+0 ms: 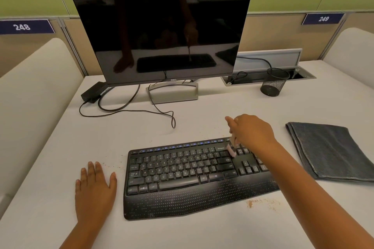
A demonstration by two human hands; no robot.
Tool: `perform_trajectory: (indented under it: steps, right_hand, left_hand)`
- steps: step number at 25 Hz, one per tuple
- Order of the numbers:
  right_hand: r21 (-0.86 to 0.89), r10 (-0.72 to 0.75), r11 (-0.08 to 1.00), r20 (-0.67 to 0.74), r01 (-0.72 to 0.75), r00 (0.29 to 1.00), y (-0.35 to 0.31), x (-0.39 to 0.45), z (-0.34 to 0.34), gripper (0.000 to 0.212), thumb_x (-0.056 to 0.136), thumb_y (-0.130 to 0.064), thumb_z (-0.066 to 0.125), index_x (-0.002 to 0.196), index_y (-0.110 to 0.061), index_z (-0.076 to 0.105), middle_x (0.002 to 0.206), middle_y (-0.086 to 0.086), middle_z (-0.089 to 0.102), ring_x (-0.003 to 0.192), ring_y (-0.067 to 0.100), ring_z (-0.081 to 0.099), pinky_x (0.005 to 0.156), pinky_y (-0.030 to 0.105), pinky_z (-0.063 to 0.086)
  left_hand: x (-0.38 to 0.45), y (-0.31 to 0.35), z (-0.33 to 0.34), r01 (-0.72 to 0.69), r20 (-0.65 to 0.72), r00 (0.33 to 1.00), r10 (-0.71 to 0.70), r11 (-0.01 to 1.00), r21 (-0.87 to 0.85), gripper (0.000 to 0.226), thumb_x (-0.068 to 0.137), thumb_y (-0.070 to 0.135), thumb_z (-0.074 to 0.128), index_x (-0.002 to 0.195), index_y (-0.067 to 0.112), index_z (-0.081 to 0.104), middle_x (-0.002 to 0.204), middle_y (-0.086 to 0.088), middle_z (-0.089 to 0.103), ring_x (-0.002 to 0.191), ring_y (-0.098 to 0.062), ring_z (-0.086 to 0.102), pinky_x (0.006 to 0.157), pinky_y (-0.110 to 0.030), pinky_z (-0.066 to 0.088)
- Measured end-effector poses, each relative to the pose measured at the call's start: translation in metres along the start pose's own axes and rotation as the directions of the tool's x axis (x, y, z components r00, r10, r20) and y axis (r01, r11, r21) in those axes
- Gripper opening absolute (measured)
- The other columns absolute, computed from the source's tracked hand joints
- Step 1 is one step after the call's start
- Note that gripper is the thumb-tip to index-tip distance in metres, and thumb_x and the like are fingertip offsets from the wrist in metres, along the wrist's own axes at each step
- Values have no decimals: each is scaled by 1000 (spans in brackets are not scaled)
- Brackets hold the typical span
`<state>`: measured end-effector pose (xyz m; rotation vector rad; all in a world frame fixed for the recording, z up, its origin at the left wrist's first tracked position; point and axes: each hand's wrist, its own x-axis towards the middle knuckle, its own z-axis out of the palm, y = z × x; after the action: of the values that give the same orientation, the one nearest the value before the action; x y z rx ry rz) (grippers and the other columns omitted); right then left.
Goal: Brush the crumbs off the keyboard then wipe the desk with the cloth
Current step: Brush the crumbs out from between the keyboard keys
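Brushing is underway: the right hand [252, 133] grasps a small brush [231, 148] over the keyboard [182, 176], the left hand [94, 190] lies released beside it; next, probably sweep remaining keys.

The single head view looks forward and down from above the near edge of the desk [202, 119], close over it, facing the monitor [162, 34].
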<state>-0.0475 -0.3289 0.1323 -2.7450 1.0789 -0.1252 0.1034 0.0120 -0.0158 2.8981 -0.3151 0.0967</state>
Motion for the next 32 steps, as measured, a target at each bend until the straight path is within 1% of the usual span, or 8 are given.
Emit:
perform_trajectory:
  steps: [4, 9, 14, 18, 21, 25, 28, 32]
  right_hand:
    - [22, -18, 1000, -2, 18, 1000, 4, -7, 6, 58, 99, -49, 25, 86, -13, 68, 79, 2, 70, 77, 21, 64, 71, 32, 49]
    - [21, 39, 999, 171, -44, 984, 9, -15, -5, 49, 99, -37, 27, 81, -11, 64, 64, 1, 66, 72, 19, 64, 80, 33, 50]
    - [114, 3, 993, 68, -10, 998, 12, -26, -4, 55, 98, -52, 27, 87, -15, 66, 79, 1, 69, 79, 19, 63, 78, 35, 51]
    - [77, 31, 996, 104, -39, 994, 18, -40, -1, 56, 99, -48, 25, 82, -13, 66, 74, 2, 69, 75, 19, 65, 76, 33, 51]
    - [187, 75, 977, 140, -101, 987, 30, -40, -4, 55, 97, -53, 30, 75, -18, 66, 65, 1, 69, 68, 19, 66, 80, 38, 52]
    - [290, 54, 955, 27, -59, 998, 39, -42, -3, 49, 95, -53, 36, 79, -19, 66, 68, -3, 69, 69, 19, 65, 78, 39, 52]
    - [233, 85, 967, 103, -107, 991, 45, -45, -1, 45, 97, -46, 37, 79, -18, 67, 66, 0, 70, 69, 19, 66, 80, 38, 53]
    - [392, 108, 907, 136, -153, 985, 48, -46, -12, 48, 97, -44, 40, 73, -13, 67, 55, 3, 69, 56, 17, 66, 74, 34, 54]
  left_hand:
    - [0, 0, 0, 2, 3, 1000, -2, 1000, 3, 65, 93, 43, 28, 146, 6, 18, 154, -13, 16, 142, -28, 12, 114, -41, 8]
    - [0, 0, 0, 0, 7, 1000, 0, 1000, 6, 66, 93, 44, 27, 146, 6, 18, 153, -13, 16, 142, -29, 12, 114, -41, 8]
    - [0, 0, -1, -9, 6, 1000, 9, 1000, 8, 67, 92, 44, 25, 146, 5, 17, 153, -14, 16, 142, -29, 12, 114, -41, 8]
    - [0, 0, 0, -1, 7, 1000, 1, 1000, 11, 67, 92, 44, 27, 145, 5, 18, 153, -14, 17, 142, -30, 12, 114, -42, 8]
    - [1, -1, 1, -14, 7, 1000, 13, 1000, 6, 67, 92, 44, 27, 145, 5, 18, 153, -14, 16, 142, -30, 13, 114, -42, 8]
    - [1, -2, 2, -10, 0, 1000, 10, 1000, 3, 66, 93, 43, 29, 145, 4, 19, 153, -15, 17, 142, -30, 13, 114, -42, 9]
    - [1, -2, 3, -15, -5, 1000, 15, 1000, -1, 66, 93, 42, 30, 145, 4, 20, 152, -15, 19, 141, -30, 14, 114, -43, 10]
    - [1, -2, 3, -9, -3, 1000, 9, 1000, 1, 65, 93, 42, 30, 145, 4, 21, 152, -15, 19, 141, -31, 14, 114, -42, 10]
